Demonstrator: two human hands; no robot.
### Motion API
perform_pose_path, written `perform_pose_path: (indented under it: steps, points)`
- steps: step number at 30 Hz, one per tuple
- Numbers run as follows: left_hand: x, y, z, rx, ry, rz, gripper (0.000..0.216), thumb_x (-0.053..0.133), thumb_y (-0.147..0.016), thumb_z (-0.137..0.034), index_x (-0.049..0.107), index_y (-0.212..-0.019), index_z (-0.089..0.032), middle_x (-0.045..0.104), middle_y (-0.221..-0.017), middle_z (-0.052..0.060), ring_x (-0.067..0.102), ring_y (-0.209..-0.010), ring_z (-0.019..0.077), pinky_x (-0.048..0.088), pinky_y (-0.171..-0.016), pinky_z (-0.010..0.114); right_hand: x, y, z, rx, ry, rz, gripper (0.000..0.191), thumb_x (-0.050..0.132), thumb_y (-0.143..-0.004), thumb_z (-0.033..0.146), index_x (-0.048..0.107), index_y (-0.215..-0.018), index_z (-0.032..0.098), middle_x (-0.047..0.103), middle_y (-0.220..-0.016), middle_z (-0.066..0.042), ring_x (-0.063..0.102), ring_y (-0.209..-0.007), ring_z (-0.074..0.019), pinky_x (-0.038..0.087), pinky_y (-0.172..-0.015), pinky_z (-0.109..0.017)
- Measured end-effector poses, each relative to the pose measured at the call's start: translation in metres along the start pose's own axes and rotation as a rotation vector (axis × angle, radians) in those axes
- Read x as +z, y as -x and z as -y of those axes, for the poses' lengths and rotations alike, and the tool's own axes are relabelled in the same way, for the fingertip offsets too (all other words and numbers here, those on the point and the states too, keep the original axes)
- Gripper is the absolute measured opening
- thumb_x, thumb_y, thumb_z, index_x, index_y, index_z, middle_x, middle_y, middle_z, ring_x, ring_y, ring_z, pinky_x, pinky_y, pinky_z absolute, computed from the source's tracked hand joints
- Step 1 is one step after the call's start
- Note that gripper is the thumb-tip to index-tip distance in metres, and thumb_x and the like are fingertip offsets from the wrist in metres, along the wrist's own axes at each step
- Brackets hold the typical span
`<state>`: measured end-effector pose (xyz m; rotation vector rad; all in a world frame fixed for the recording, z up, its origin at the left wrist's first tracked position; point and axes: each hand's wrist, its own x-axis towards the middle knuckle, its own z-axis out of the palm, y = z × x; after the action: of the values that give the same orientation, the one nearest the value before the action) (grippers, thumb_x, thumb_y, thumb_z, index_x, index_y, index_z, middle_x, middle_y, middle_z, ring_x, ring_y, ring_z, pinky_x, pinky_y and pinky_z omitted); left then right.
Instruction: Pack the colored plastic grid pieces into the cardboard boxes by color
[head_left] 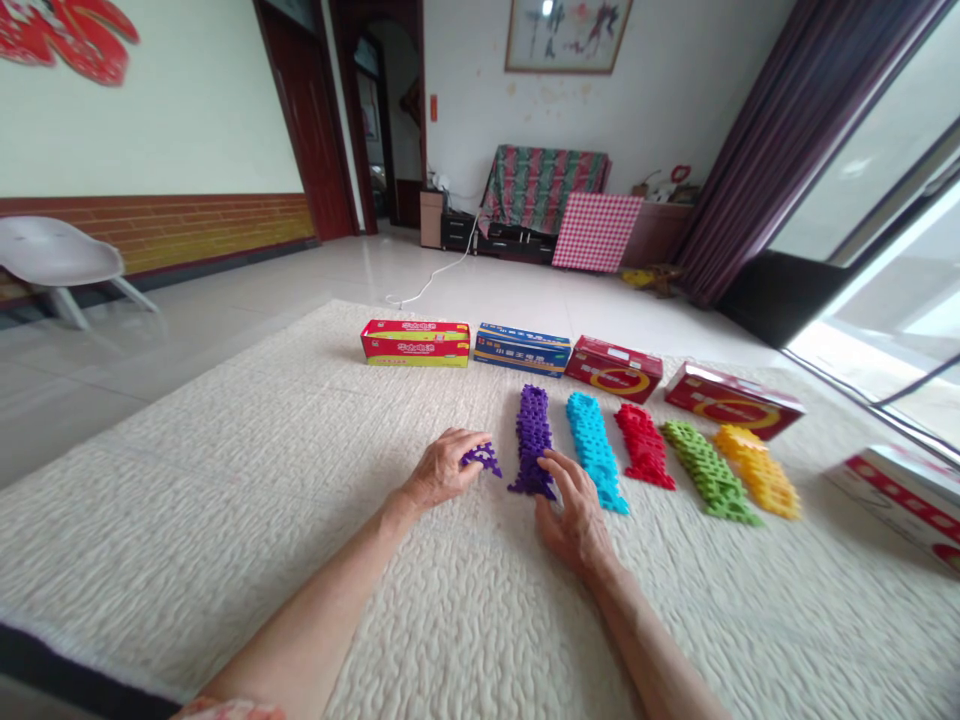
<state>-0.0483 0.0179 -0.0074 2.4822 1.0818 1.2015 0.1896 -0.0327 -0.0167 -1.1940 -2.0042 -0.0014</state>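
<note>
The left hand (448, 468) is nearly closed: its fingers are bent and come together with the thumb on a small purple piece (484, 459), which has a toothed edge. This piece is just above the pale quilted mat (300, 520) or touches it; I cannot tell which. It is to the left of the long purple row (533, 425), near but apart from it.

The right hand (577, 510) is half open, with the thumb well separated from the fingers. Its fingertips touch the near end of the purple row, and the thumb is low, beside the same end. Whether this hand pinches a part of the row, I cannot tell.

The purple row lies on the mat in front of the person. To the right of it, four other rows lie side by side: the light blue row (591, 440), of which the near part is just beside the right hand, then the red row (643, 445), the green row (709, 470) and the yellow row (757, 470). Behind the rows stand a red and yellow box (416, 345), a blue box (523, 350) and two dark red boxes (615, 368). A white and red box (904, 500) is at the far right.
</note>
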Motion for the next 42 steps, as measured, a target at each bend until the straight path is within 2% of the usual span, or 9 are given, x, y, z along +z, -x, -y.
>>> perform_pose_path:
  steps: [4,8,17,22,25,28,31,37,42]
  points:
    - [0.019,-0.003,-0.026,0.078,0.061,0.039,0.051,0.057,-0.077,-0.008,0.051,-0.127,-0.019,0.066,-0.112,0.007,0.06,-0.102,0.0204,0.048,-0.092,0.037,-0.006,0.0,-0.002,0.045,-0.143,-0.073,0.056,0.044,-0.07,0.004,0.048,-0.124,0.021,0.052,-0.129,-0.01,0.046,-0.123,-0.0249,0.039,-0.102,-0.048]
    - [0.036,-0.005,-0.043,0.148,0.051,0.083,0.06,0.054,-0.078,-0.006,0.041,-0.135,-0.019,0.063,-0.118,0.008,0.058,-0.107,0.0219,0.047,-0.094,0.039,-0.008,0.001,-0.002,0.064,-0.193,-0.072,0.058,0.045,-0.068,0.006,0.047,-0.124,0.022,0.05,-0.129,-0.01,0.046,-0.123,-0.0255,0.038,-0.103,-0.049]
    - [0.051,-0.004,-0.045,0.186,0.011,0.062,0.071,0.059,-0.078,-0.009,0.029,-0.142,-0.018,0.06,-0.123,0.01,0.057,-0.109,0.0238,0.047,-0.095,0.042,-0.006,0.003,0.003,0.04,-0.112,0.002,0.058,0.051,-0.071,0.014,0.044,-0.128,0.02,0.048,-0.132,-0.012,0.043,-0.126,-0.0274,0.036,-0.104,-0.048]
    - [0.035,-0.006,-0.037,0.149,-0.012,0.013,0.061,0.054,-0.081,-0.012,0.036,-0.139,-0.019,0.06,-0.122,0.01,0.056,-0.111,0.0229,0.046,-0.097,0.042,-0.005,0.004,0.003,-0.026,-0.019,0.072,0.063,0.057,-0.072,0.021,0.04,-0.133,0.02,0.043,-0.138,-0.014,0.039,-0.128,-0.0311,0.035,-0.103,-0.053]
    - [0.013,-0.005,-0.016,0.045,-0.072,-0.053,0.052,0.046,-0.078,-0.004,0.05,-0.128,-0.016,0.062,-0.118,0.011,0.056,-0.109,0.022,0.046,-0.096,0.041,-0.006,0.003,0.005,-0.034,0.044,0.13,0.06,0.058,-0.073,0.022,0.044,-0.131,0.021,0.042,-0.14,-0.014,0.037,-0.128,-0.0331,0.034,-0.101,-0.056]
    - [-0.003,0.0,0.007,0.004,-0.128,0.011,0.052,0.047,-0.069,-0.001,0.059,-0.117,-0.016,0.063,-0.117,0.01,0.056,-0.111,0.0234,0.046,-0.097,0.042,-0.007,0.001,0.008,-0.026,0.091,0.18,0.05,0.058,-0.075,0.021,0.051,-0.124,0.022,0.042,-0.141,-0.012,0.036,-0.128,-0.0339,0.032,-0.101,-0.058]
    - [-0.005,0.005,0.018,-0.018,-0.128,0.097,0.049,0.052,-0.066,-0.004,0.061,-0.113,-0.015,0.065,-0.115,0.011,0.058,-0.108,0.0239,0.046,-0.097,0.042,-0.007,-0.001,0.008,-0.026,0.109,0.182,0.044,0.057,-0.077,0.02,0.054,-0.121,0.023,0.044,-0.14,-0.012,0.037,-0.128,-0.0334,0.033,-0.1,-0.058]
    - [0.0,0.003,0.014,0.033,-0.151,0.207,0.042,0.059,-0.071,-0.011,0.063,-0.112,-0.015,0.068,-0.11,0.009,0.061,-0.101,0.023,0.046,-0.092,0.039,-0.004,-0.001,0.005,-0.026,0.111,0.147,0.042,0.055,-0.078,0.017,0.055,-0.12,0.021,0.047,-0.137,-0.012,0.04,-0.125,-0.032,0.035,-0.099,-0.055]
    - [-0.001,0.001,0.014,0.06,-0.169,0.21,0.019,0.053,-0.083,-0.014,0.068,-0.095,-0.018,0.071,-0.093,0.004,0.063,-0.089,0.0177,0.046,-0.086,0.033,-0.003,0.0,0.003,-0.022,0.096,0.113,0.043,0.056,-0.078,0.018,0.054,-0.121,0.018,0.047,-0.136,-0.014,0.04,-0.124,-0.0319,0.035,-0.099,-0.054]
